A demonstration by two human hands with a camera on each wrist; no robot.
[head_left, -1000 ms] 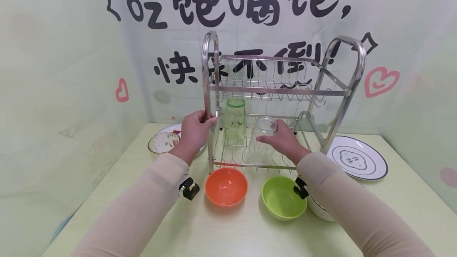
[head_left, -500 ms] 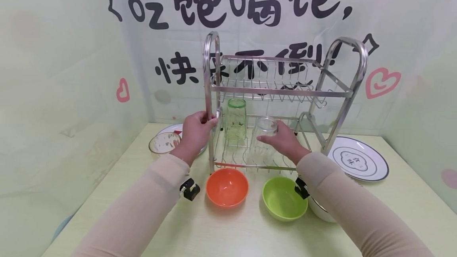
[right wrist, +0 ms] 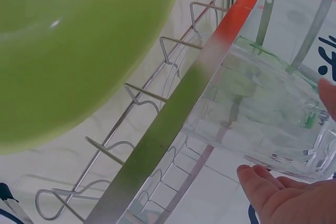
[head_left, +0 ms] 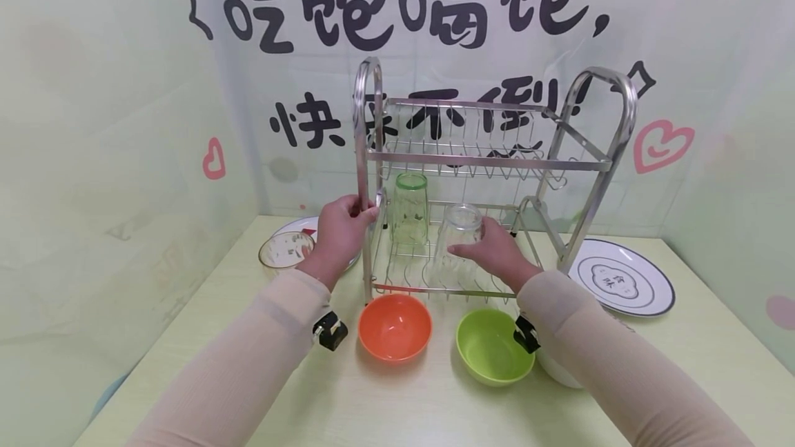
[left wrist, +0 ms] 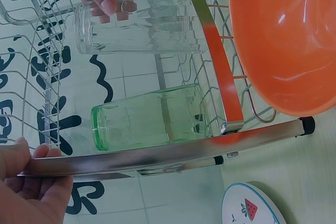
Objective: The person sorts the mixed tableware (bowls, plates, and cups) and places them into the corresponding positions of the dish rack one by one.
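Observation:
My left hand (head_left: 338, 233) grips the left upright of a two-tier metal dish rack (head_left: 484, 162); in the left wrist view its fingers wrap round the tube. A clear drinking glass (head_left: 462, 226) stands upside down on the lower tier. My right hand (head_left: 495, 254) is around the glass, thumb in front and fingers behind. In the right wrist view, the fingers (right wrist: 268, 190) are fairly straight and spread, with the tips just off the glass wall. To the left of the clear glass, a green glass (head_left: 410, 212) also stands upside down.
An orange bowl (head_left: 394, 330) and a green bowl (head_left: 495, 348) sit before the rack, with a white bowl (head_left: 559, 371) partly under the right sleeve. A white plate (head_left: 621, 281) lies right of the rack. At left a patterned bowl (head_left: 284, 249) overlaps another plate (head_left: 292, 226).
My right hand has loosened around the clear glass, its thumb slightly lower and its fingers drawn back a little. The glass and my left hand stay in place.

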